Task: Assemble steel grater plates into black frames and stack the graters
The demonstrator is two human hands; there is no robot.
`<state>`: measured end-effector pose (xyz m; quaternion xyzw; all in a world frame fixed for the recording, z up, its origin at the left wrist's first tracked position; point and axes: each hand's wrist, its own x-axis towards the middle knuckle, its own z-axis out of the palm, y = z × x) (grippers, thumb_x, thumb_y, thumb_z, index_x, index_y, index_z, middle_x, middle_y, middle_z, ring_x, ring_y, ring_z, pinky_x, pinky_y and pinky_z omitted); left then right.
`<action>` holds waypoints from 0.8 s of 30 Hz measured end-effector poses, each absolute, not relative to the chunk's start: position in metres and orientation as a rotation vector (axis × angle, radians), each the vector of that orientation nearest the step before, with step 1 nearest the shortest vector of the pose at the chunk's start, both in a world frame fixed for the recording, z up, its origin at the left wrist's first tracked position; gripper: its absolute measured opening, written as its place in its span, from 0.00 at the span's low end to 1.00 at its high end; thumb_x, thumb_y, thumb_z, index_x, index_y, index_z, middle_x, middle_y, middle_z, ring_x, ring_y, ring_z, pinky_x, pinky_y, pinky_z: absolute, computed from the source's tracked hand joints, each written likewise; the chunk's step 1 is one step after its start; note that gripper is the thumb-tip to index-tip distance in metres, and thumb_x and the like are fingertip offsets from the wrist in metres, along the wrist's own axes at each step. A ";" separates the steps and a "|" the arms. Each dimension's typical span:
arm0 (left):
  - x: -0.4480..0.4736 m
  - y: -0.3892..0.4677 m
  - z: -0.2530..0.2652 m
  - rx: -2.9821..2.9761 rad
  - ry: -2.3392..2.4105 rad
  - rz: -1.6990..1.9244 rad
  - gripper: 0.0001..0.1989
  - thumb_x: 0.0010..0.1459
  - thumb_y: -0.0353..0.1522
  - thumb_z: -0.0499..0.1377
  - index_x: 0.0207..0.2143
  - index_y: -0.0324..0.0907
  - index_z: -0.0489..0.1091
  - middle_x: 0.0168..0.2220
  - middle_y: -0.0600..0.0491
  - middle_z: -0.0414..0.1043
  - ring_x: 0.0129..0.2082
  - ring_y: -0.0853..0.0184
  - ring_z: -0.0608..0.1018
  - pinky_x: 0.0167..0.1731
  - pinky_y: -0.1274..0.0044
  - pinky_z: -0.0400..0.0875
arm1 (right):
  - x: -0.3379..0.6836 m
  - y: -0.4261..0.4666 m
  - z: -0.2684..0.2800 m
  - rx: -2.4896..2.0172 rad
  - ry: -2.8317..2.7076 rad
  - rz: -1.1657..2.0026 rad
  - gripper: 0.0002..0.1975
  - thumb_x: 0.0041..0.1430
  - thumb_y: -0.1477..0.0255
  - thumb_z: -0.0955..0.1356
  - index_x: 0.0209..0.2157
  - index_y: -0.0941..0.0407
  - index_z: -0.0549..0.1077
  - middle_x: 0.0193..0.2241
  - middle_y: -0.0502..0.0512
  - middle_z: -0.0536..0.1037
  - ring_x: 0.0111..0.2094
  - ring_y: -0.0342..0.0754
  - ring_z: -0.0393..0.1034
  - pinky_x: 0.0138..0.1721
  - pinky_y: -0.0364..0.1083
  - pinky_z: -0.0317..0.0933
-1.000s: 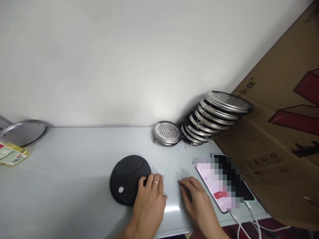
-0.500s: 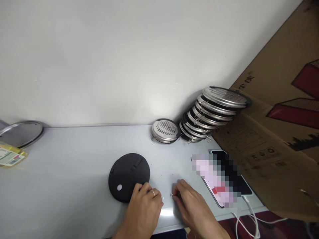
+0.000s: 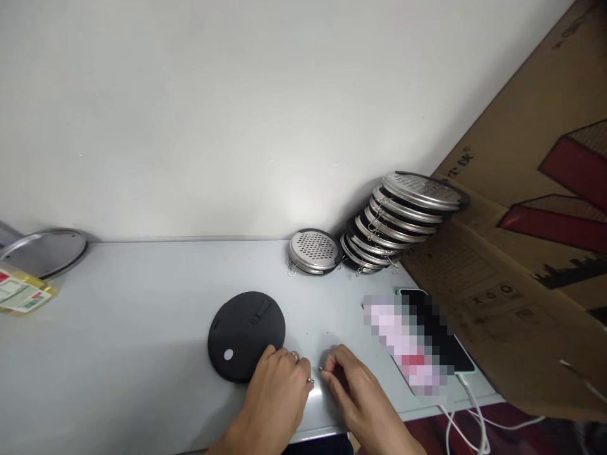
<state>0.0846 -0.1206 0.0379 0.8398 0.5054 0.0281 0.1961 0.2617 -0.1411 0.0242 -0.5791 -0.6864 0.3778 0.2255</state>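
My left hand [image 3: 282, 387] is closed in a pinch, with a small metal ring [image 3: 310, 381] poking out at the fingertips. Its knuckles overlap the lower right edge of a round black disc [image 3: 241, 328], which lies flat on the table and bears a white round spot. Thumb and forefinger of my right hand [image 3: 353, 385] pinch another small metal ring [image 3: 320, 369], mostly covered by the fingers. A narrow gap separates the two hands, close to the table's front edge.
Round metal graters with dark rims form a leaning stack [image 3: 403, 221] beside a cardboard box [image 3: 502, 303]. A shorter pile [image 3: 314, 249] stands left of it. Two phones [image 3: 403, 341] with white cables [image 3: 477, 404] lie right. A round lid [image 3: 52, 249] and yellow packet [image 3: 23, 294] sit far left.
Both hands have shifted only slightly and still pinch the rings. The rings have turned, so their loops show less openly. The view has moved a little; the disc lies in the same place.
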 end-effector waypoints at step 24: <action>0.051 -0.132 0.036 1.944 1.395 0.882 0.07 0.53 0.25 0.59 0.26 0.44 0.73 0.22 0.57 0.71 0.22 0.72 0.72 0.25 0.80 0.65 | 0.205 -0.156 0.006 -1.026 -1.411 0.863 0.06 0.65 0.77 0.64 0.36 0.54 0.71 0.32 0.54 0.74 0.33 0.47 0.72 0.34 0.45 0.66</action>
